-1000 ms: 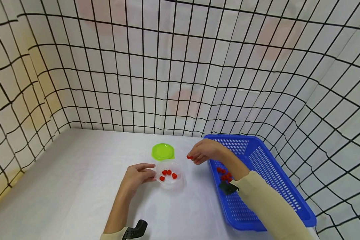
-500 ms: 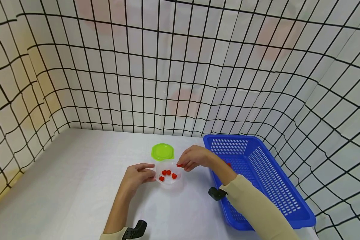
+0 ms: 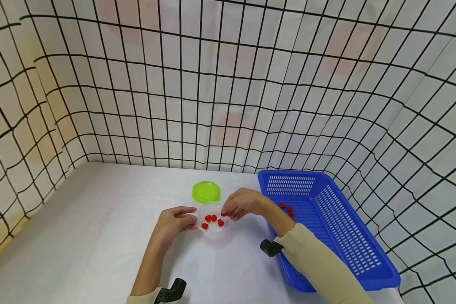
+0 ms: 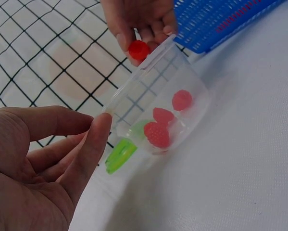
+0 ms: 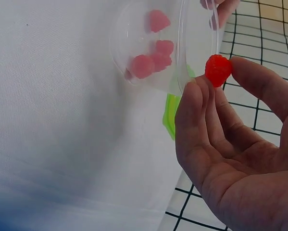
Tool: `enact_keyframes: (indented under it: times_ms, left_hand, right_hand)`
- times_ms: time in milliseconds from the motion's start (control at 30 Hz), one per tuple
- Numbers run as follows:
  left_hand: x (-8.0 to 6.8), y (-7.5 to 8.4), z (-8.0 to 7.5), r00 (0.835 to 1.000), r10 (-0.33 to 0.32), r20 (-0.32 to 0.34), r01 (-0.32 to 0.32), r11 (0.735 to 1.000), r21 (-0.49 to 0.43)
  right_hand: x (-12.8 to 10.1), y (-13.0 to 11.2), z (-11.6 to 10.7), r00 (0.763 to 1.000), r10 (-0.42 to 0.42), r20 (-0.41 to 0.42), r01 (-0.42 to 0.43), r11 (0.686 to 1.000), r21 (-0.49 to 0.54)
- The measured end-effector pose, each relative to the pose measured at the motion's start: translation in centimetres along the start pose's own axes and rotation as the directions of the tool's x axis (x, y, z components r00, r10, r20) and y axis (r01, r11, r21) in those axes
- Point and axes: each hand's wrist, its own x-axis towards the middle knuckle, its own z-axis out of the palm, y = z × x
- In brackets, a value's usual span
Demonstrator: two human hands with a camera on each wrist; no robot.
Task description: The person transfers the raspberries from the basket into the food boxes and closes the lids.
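Head view takes in the whole white table [image 3: 80, 236]: the right hand [image 3: 243, 203] reaches in from the right and holds a small red berry [image 3: 223, 214] over the far right rim of a clear plastic cup [image 3: 214, 221], while the left hand [image 3: 173, 222] rests against the cup's left side. Four more red berries [image 3: 213, 221] lie inside the cup, and a few others sit in the blue basket [image 3: 349, 236] to the right; a round green lid [image 3: 206, 192] lies just beyond the cup. Only the right wrist view makes the pinch plain: the berry [image 5: 218, 69] is caught between thumb tip and fingertips, the palm otherwise open, right at the cup's thin transparent rim [image 5: 182, 53]. Only the left wrist view shows the left hand [image 4: 38, 168] closely: fingers relaxed and slightly bent, one fingertip touching the cup wall [image 4: 134, 106], clasping nothing. Up close the berries [image 4: 159, 130] look bumpy and matte; the basket has a perforated plastic grid, and the table covering looks like finely woven cloth.
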Motion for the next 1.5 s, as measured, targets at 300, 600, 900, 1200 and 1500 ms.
enact_keyframes:
  times_ms: [300,600,900,1200,1500]
  left_hand:
    - [0.1,0.0,-0.1,1.000,0.006,0.003,-0.006,1.000,-0.004]
    - [0.2,0.0,-0.1,1.000,0.015,0.009,-0.015,1.000,-0.007]
    - [0.2,0.2,-0.1,1.000,0.005,0.003,-0.005,1.000,-0.010]
    - [0.2,0.1,0.0,1.000,0.004,0.001,-0.004,1.000,-0.001]
    - [0.1,-0.1,0.0,1.000,-0.004,-0.004,0.004,1.000,0.011]
  right_hand:
    - [0.3,0.1,0.1,1.000,0.022,-0.001,-0.022,1.000,0.007]
    - [0.3,0.1,0.0,0.999,0.037,0.004,-0.037,0.999,0.010]
    - [0.3,0.0,0.0,0.999,0.037,0.003,-0.037,0.999,0.007]
    - [0.1,0.0,-0.1,0.999,0.041,0.006,-0.041,0.999,0.011]
    - [-0.9,0.0,-1.4,1.000,0.008,0.022,-0.008,1.000,-0.005]
